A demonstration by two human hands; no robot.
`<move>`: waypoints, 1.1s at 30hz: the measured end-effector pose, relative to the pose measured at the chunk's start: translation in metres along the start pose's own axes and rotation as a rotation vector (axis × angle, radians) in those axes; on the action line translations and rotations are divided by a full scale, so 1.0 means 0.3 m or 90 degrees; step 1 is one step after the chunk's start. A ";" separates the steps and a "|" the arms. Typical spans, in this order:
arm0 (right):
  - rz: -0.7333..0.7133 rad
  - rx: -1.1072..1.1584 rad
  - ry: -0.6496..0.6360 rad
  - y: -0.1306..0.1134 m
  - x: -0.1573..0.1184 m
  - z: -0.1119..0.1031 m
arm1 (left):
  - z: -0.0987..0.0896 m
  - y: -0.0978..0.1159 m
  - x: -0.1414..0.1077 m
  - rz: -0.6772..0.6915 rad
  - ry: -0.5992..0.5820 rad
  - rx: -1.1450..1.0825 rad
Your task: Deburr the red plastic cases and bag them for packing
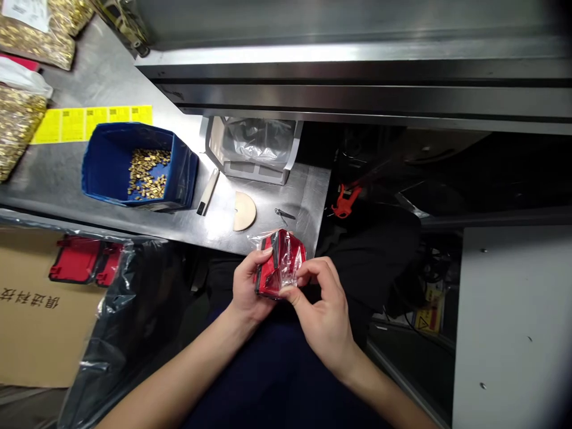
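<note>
A red and black plastic part point(271, 275) in a clear plastic bag point(291, 257) is held over my lap, just off the table's front edge. My left hand point(250, 289) grips its left side, thumb on top. The fingers and thumb of my right hand point(324, 304) pinch the clear film at the part's right side. Beyond the hands, on the metal table point(223, 232), lie a half-round wooden piece point(244, 211), a small metal tool point(285, 214) and a white-handled tool with a black end point(208, 192).
A blue bin point(107, 167) with small brass pieces stands at the left, beside yellow labels point(74, 124). A grey bin point(257, 171) holds clear bags. Bags of brass parts point(20, 119) lie far left. Red parts point(78, 259) rest on a cardboard box point(40, 339). A metal machine edge point(357, 77) crosses above.
</note>
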State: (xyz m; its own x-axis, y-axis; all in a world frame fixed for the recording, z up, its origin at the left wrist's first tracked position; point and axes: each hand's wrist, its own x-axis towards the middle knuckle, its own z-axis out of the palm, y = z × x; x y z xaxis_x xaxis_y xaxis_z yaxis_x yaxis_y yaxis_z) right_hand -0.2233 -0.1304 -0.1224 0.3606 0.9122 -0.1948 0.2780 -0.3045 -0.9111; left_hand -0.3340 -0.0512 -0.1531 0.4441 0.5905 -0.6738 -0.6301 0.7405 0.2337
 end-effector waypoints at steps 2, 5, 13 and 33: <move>-0.049 -0.054 0.010 -0.009 0.005 -0.001 | 0.016 -0.005 -0.005 0.028 0.043 -0.023; -0.128 -0.149 -0.010 -0.019 0.015 -0.016 | 0.028 -0.008 -0.010 0.046 0.082 -0.053; -0.140 -0.138 -0.102 -0.026 0.041 -0.019 | 0.028 0.003 -0.028 0.034 0.140 -0.120; -0.191 -0.122 -0.357 -0.123 0.094 -0.036 | -0.132 0.204 -0.175 0.343 -0.095 0.468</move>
State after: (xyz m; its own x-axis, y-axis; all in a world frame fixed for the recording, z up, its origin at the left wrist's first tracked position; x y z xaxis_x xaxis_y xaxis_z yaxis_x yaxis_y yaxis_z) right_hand -0.2137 -0.0964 -0.0904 -0.2609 0.9537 -0.1496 0.4669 -0.0110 -0.8843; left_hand -0.4211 -0.0496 -0.1311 0.3179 0.9119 -0.2596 -0.2350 0.3410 0.9102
